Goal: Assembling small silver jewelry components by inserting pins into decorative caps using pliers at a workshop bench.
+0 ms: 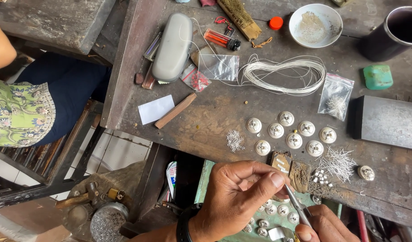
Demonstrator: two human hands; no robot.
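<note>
My left hand point(239, 195), with a black band at the wrist, hovers at the front edge of the worn wooden workbench point(206, 121). Its thumb and forefinger are pinched together; what lies between them is hidden. My right hand point(324, 228) grips slim metal tweezers point(298, 207), whose tips reach up to the left thumb. Just beyond the fingers is a small wooden bench peg point(289, 168). Several round silver ornaments point(286, 130) lie on the bench, and several more sit in a green tray point(215, 179) below my hands.
Thin silver wire bits point(338, 163), a coil of white wire point(284, 74), a white bowl of powder point(316, 24), a lighter point(221, 39), a grey case point(172, 47), a dark cup point(394, 33) and a steel block point(387, 121) crowd the bench. Another person point(17, 112) sits at left.
</note>
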